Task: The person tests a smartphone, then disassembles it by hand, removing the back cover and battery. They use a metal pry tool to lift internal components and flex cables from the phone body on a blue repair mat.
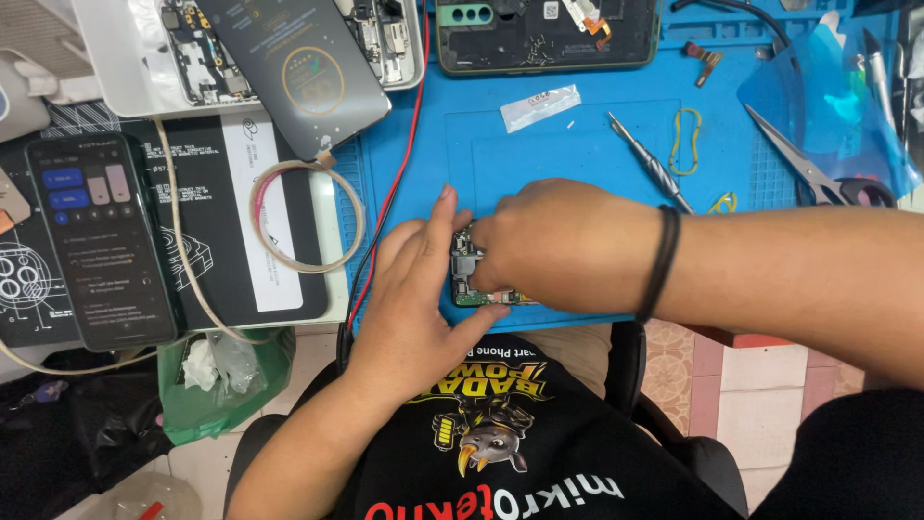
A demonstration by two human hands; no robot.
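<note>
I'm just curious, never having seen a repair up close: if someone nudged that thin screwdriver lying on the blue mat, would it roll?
Probably a little. The screwdriver has a slim, round shaft and lies flat, so a sideways push could roll it. The blue mat looks rubbery and may slow it. It seems stiff and light for its length.

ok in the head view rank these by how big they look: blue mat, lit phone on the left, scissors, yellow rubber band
1. blue mat
2. lit phone
3. scissors
4. yellow rubber band

None look close enough in size to be unsure.
</note>
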